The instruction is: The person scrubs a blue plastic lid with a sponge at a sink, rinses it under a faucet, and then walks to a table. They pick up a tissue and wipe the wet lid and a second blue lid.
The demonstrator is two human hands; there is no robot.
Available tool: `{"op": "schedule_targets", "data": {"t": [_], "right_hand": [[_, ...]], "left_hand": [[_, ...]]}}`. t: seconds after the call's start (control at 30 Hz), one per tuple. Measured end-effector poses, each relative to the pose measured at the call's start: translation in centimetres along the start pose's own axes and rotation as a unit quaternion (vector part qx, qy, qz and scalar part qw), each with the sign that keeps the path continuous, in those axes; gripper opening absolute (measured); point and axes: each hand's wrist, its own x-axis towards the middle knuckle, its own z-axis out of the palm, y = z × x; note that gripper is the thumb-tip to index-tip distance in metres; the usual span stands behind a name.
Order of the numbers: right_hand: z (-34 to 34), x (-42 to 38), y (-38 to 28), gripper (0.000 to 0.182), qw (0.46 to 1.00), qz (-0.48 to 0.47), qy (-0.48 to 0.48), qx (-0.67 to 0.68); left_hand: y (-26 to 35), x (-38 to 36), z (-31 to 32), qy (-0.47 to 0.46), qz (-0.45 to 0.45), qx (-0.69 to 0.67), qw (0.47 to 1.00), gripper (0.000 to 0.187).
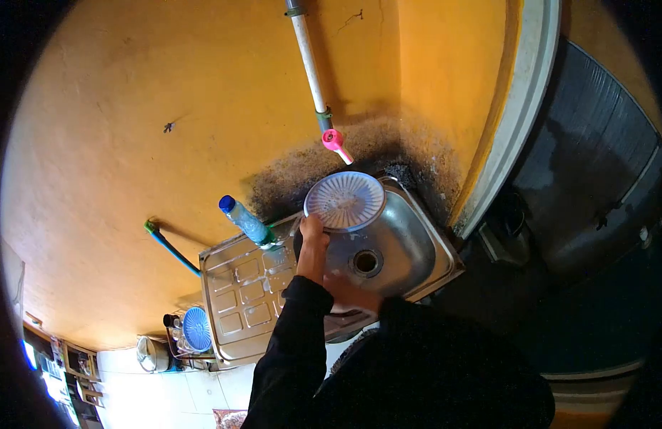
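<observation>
My left hand (314,247) grips the near-left rim of a round, pale plate (345,201) with a ribbed radial pattern. The plate is held over the back of the steel sink (409,239), just below the pink tap (334,141). My right hand (351,292) is blurred, low over the front of the basin beside my left wrist. Its fingers are hidden behind the left wrist, so I cannot see what they hold. A clear bottle with a blue cap (246,222) stands on the drainboard, left of my left hand.
The ribbed metal drainboard (234,304) extends left of the basin. A white pipe (307,61) runs down the orange wall to the tap. A blue hose (175,250) hangs at left, above a rack with a blue basket (196,329). A dark door (588,143) is on the right.
</observation>
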Motion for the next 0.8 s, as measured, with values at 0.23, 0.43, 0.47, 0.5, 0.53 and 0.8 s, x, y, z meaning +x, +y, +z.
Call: {"op": "schedule_targets", "data": {"t": [0.23,0.43,0.47,0.5,0.53,0.8], "right_hand": [[-16.6,4.7,-0.1,0.016,0.945,0.096,0.275,-0.147],[-20.2,11.3,-5.1,0.017,0.915,-0.067,0.343,-0.203],[-19.9,11.5,-5.0,0.017,0.915,-0.068,0.342,-0.203],[-19.3,11.5,-4.4,0.016,0.923,-0.047,0.351,-0.152],[-18.3,11.6,-3.7,0.014,0.928,-0.026,0.358,-0.099],[-2.2,3.8,-1.5,0.042,0.95,0.085,-0.229,-0.196]], "left_hand": [[-0.5,-0.1,-1.6,-0.063,0.027,-0.055,0.996,0.023],[-1.9,-0.2,-0.8,-0.076,0.062,-0.041,0.994,0.019],[-2.3,0.4,-0.9,-0.064,0.073,-0.068,0.993,0.013],[-2.9,1.1,-1.6,-0.061,0.074,-0.07,0.993,0.013],[-3.1,1.8,-2.6,-0.115,0.184,-0.031,0.976,0.017],[3.6,-1.4,-5.1,-0.048,0.428,0.346,0.833,0.023]]}}
